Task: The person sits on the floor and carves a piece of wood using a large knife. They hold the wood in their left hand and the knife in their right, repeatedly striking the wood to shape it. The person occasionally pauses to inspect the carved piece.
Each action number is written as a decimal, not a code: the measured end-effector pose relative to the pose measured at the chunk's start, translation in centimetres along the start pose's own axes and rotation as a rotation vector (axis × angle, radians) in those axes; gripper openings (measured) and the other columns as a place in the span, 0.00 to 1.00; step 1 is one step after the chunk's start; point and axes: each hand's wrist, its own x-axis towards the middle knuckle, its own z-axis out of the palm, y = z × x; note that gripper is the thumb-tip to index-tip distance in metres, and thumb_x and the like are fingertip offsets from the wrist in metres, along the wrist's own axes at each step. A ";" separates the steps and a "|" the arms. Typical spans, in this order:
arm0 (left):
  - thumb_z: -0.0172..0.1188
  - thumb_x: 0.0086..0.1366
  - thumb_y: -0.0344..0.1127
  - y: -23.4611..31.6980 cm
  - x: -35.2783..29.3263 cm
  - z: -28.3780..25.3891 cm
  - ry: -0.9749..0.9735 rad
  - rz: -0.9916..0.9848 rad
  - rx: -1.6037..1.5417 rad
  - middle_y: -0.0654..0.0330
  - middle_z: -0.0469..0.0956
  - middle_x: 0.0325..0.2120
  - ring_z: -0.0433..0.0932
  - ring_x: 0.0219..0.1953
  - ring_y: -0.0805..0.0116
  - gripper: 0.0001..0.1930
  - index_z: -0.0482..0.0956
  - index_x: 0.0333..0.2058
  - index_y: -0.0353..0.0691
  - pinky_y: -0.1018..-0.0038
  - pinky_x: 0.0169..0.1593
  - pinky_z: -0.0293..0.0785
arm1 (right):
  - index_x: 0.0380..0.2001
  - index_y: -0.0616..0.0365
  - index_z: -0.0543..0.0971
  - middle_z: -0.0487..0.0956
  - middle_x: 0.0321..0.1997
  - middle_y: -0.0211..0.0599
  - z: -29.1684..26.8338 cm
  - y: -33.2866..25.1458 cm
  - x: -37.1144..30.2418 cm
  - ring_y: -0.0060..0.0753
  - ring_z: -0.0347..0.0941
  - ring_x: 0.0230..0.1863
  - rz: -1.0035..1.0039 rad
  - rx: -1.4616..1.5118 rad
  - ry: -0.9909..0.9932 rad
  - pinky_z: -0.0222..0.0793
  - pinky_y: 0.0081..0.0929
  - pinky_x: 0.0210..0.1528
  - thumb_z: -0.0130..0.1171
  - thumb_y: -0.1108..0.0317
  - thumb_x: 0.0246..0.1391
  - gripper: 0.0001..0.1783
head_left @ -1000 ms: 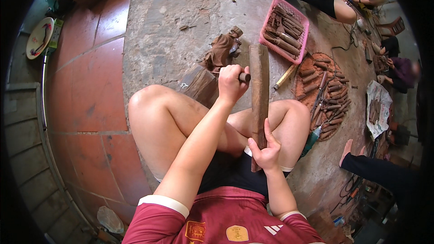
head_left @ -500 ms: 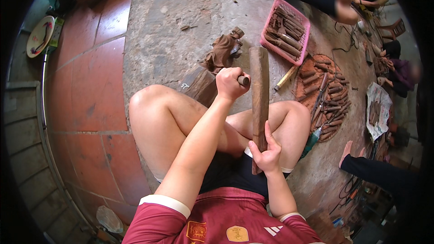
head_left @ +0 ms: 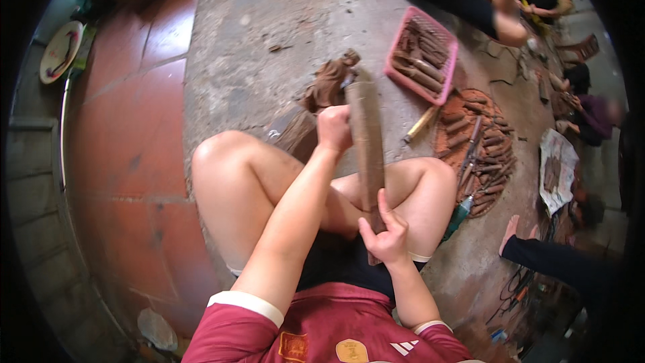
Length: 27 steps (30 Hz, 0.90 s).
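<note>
My right hand, down by my lap, is wrapped round the lower end of a long, flat-sided wooden mallet. Its upper part slants up and left, blurred, in front of my left hand. That hand is closed in a fist on a round wooden tool handle, whose end is now hidden behind the mallet; no blade shows. Just beyond the fist lies a brown carved wooden figure, with a squared wood block at its base between my bent knees.
To the right of the carving are a pink basket of wooden-handled tools and a yellowish stick. Many more tools lie on an orange round mat. Other people sit at the far right, and a bare foot reaches in nearer. Red tiles border the left.
The mallet has swung left and now covers the tool handle's end beside my left fist. My right hand has shifted slightly left with it. My left fist is slightly lower.
</note>
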 end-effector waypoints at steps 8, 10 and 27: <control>0.60 0.51 0.30 -2.4 0.5 -0.8 0.090 -0.205 -0.235 0.45 0.68 0.16 0.70 0.17 0.55 0.06 0.75 0.22 0.33 0.70 0.26 0.68 | 0.65 0.66 0.64 0.80 0.31 0.51 0.5 0.2 0.6 0.47 0.79 0.29 -0.071 -0.026 0.015 0.76 0.35 0.35 0.66 0.72 0.46 0.41; 0.60 0.52 0.30 -1.8 0.4 0.0 0.100 -0.084 -0.206 0.46 0.65 0.15 0.68 0.16 0.56 0.07 0.74 0.22 0.32 0.69 0.26 0.68 | 0.66 0.64 0.62 0.76 0.22 0.47 -0.1 -0.1 0.4 0.44 0.75 0.22 0.005 0.005 0.008 0.74 0.36 0.29 0.65 0.72 0.47 0.42; 0.62 0.51 0.27 -0.9 0.2 0.1 0.124 -0.012 -0.116 0.45 0.73 0.17 0.76 0.19 0.60 0.03 0.78 0.23 0.35 0.69 0.27 0.71 | 0.66 0.60 0.64 0.79 0.23 0.51 -0.4 0.6 0.5 0.49 0.78 0.22 -0.017 -0.016 0.041 0.75 0.38 0.29 0.65 0.69 0.48 0.41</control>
